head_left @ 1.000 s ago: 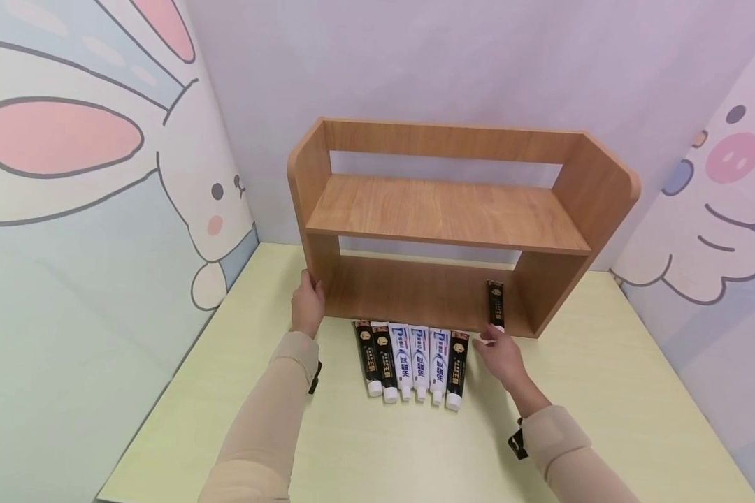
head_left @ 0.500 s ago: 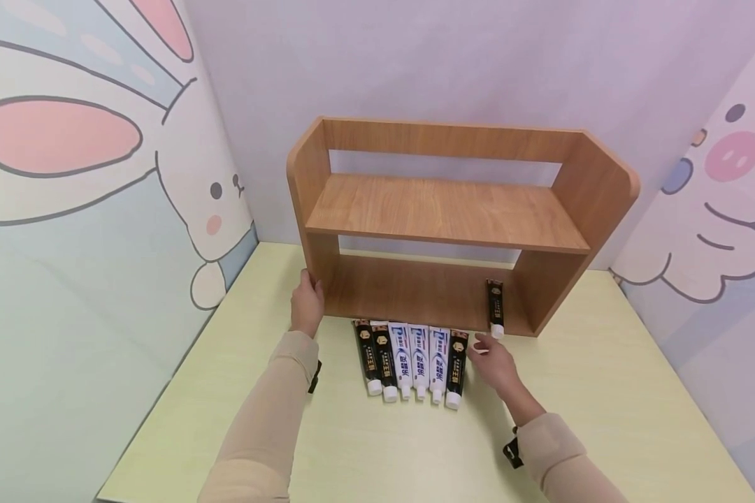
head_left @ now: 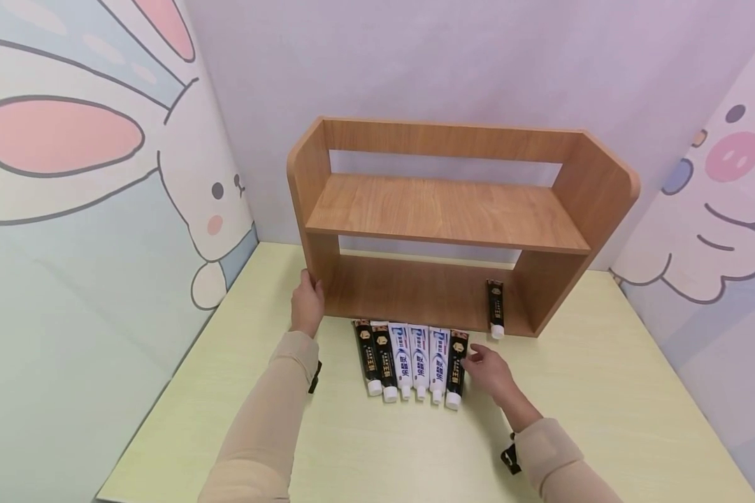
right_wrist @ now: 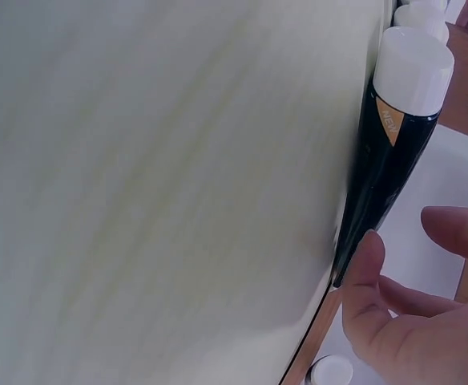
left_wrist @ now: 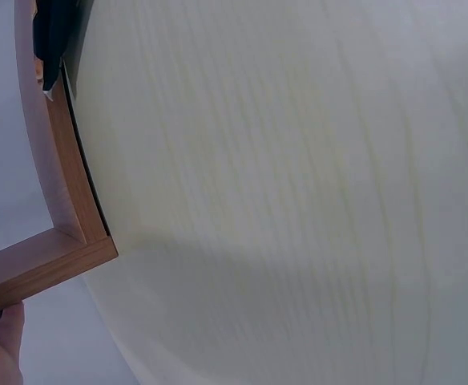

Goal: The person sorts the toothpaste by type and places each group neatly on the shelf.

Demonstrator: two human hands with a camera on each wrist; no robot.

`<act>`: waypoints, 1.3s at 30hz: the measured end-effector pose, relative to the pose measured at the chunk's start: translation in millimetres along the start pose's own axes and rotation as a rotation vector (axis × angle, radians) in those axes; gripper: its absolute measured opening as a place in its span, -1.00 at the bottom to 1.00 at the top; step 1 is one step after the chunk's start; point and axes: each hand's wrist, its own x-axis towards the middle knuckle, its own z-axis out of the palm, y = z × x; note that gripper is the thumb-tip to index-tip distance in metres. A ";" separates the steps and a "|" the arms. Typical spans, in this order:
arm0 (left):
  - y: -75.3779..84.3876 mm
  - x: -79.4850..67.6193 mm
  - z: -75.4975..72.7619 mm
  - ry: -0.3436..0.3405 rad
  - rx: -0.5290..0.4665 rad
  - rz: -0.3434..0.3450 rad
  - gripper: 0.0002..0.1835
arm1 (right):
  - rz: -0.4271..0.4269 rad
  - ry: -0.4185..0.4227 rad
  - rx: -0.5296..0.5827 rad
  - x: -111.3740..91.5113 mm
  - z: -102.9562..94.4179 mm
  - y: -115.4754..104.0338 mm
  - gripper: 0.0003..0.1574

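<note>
6 tubes (head_left: 420, 358) lie before the lower shelf (head_left: 409, 288), 1 tube (head_left: 495, 307) on it.

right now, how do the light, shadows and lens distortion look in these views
Head: bright, fairly even light, a soft shadow on the table near the right hand; left wrist: dimmer, bluish, another soft shadow, wooden shelf looks bowed, likely lens distortion; right wrist: also bluish, "NEW" readable on black toothpaste tube.

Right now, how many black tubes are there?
4: two black tubes at the left end of the row on the table, one at its right end, one on the lower shelf. More could be hidden.
</note>
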 end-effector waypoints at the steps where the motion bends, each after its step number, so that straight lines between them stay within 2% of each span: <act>1: -0.3 0.3 0.0 -0.001 0.003 0.003 -0.71 | 0.006 -0.007 -0.011 -0.5 0.2 -0.6 -0.34; 12: -1.4 0.8 0.0 0.009 0.011 -0.001 -0.72 | 0.082 -0.102 -0.098 -6.2 6.8 -8.7 -0.21; 20: -2.3 -0.3 -0.6 0.002 0.000 -0.008 -0.70 | 0.106 -0.126 -0.025 -10.2 15.6 -10.5 -0.29; 28: -0.1 -1.0 -1.7 -0.003 0.008 -0.004 -0.74 | 0.085 -0.130 -0.022 -11.4 18.0 -12.1 -0.35; 39: 0.8 1.2 0.1 -0.008 -0.002 -0.013 -0.72 | 0.094 -0.137 0.008 -10.1 17.6 -12.2 -0.33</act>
